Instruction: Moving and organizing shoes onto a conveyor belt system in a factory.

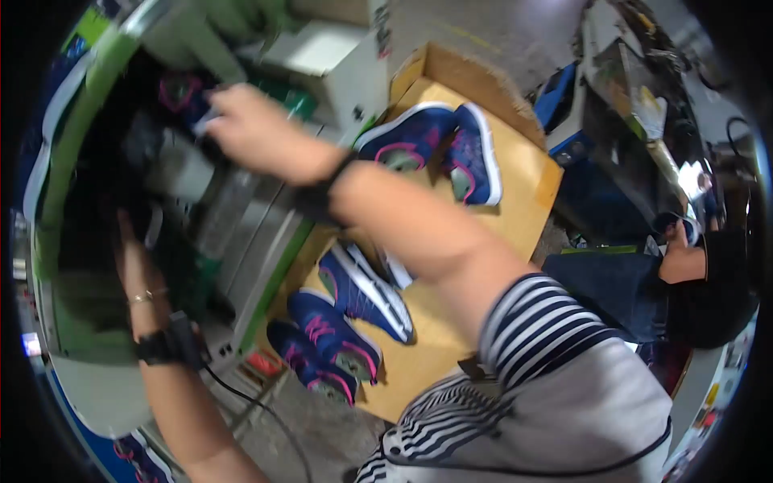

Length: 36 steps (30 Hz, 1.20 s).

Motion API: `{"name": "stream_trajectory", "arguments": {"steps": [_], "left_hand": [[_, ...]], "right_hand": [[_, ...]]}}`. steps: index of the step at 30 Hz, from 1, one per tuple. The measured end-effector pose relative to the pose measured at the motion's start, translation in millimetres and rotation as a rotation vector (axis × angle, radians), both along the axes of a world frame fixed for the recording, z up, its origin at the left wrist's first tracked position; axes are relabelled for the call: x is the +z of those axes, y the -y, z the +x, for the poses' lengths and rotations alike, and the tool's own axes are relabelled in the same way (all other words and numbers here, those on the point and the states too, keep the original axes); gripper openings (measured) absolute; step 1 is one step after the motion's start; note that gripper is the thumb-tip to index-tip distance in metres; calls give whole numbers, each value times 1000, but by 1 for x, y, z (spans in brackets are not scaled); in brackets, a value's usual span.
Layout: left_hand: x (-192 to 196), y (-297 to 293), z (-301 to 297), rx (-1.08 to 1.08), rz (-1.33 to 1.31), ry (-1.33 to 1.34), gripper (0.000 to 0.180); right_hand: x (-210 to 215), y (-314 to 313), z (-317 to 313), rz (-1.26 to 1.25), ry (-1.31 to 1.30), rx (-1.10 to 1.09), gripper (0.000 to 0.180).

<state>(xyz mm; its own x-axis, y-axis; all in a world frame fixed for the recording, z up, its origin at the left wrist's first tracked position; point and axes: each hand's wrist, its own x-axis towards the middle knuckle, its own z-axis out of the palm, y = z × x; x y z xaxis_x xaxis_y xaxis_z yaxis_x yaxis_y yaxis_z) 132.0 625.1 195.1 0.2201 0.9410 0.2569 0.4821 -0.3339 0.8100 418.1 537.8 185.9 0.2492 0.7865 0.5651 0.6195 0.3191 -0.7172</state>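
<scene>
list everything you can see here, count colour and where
shoes: at least five in clear view, navy with pink trim and white soles, two at the far end and three at the near end of the table
wooden table: one, tan with a raised rim, centre
machine: one, grey and green, left, dark opening
shoe in machine: one, dark with pink, blurred, under the right hand
other person: one, dark clothes, right edge
cable: one, black, floor lower left
left hand: one, reaching into the machine's dark opening, grip unclear; bracelet and black wrist strap
right hand: one, black wristband, striped sleeve, on the shoe in machine
</scene>
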Motion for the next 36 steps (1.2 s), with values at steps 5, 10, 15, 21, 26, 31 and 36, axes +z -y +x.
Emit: {"name": "stream_trajectory", "arguments": {"steps": [5,10,15,21,26,31,36], "left_hand": [[12,183,30,-328,-27,-67,52],[-61,283,18,-449,-258,-291,57],[-87,327,27,-450,-596,-175,66],[-72,328,-25,-480,-46,-404,45],[-61,357,2,-857,231,-382,31],[-97,416,-4,-1184,152,-389,21],[-105,413,-50,-1196,88,-413,23]], "right_hand": [[-118,234,20,-356,99,-372,60],[-166,278,-46,-729,-246,-519,122],[-144,321,-49,-808,-149,-558,116],[-104,481,-89,-762,28,-494,117],[-137,519,-98,-657,-438,-488,104],[-131,498,-98,-726,-962,-266,82],[-132,483,-103,-612,-1025,-371,70]]}}
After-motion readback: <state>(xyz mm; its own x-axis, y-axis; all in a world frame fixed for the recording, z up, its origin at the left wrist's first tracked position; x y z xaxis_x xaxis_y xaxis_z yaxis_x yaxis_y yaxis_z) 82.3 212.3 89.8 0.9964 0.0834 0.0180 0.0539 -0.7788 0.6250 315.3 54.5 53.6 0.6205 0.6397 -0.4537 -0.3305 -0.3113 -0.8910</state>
